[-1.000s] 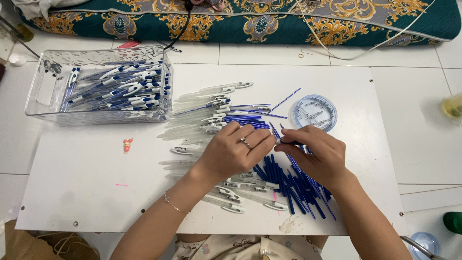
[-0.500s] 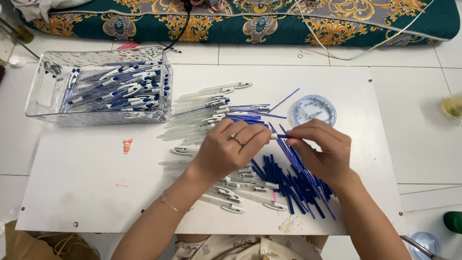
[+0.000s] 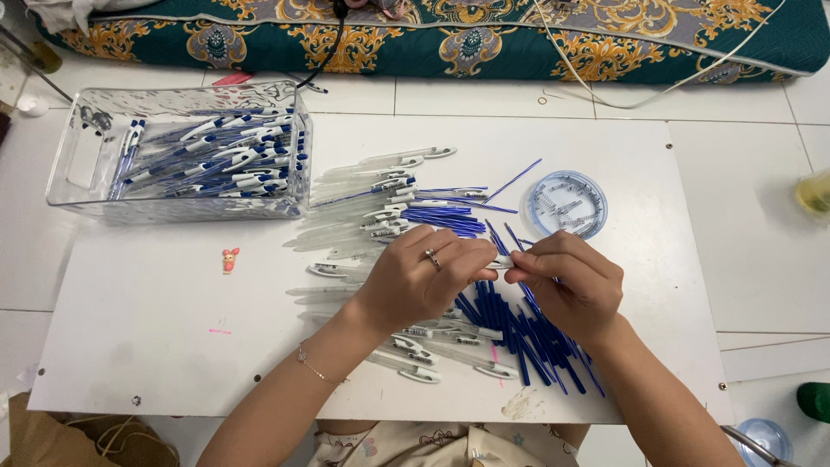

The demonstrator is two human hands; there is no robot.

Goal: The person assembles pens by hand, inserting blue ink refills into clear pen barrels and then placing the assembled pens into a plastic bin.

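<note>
Moved: both hands have risen slightly and closed together since half a second ago.
Risk: loose blue refills (image 3: 519, 333) under the wrists may scatter off the table (image 3: 156, 329) if nudged.
Left hand (image 3: 415, 281): grip pinched on the pen barrel (image 3: 500, 261).
Right hand (image 3: 575, 281): grip narrow on the barrel's other end.
Pen barrel: small, clear and white, held between both hands above the refills.

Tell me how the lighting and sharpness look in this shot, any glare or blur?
Head view: light is soft and even, with only faint shadows under the left hand and right hand. The white board looks bright but keeps its detail. The clear plastic bin shows mild reflections on its walls. Focus is sharp throughout, with no motion blur on the hands; straight edges bow slightly near the frame's borders.
</note>
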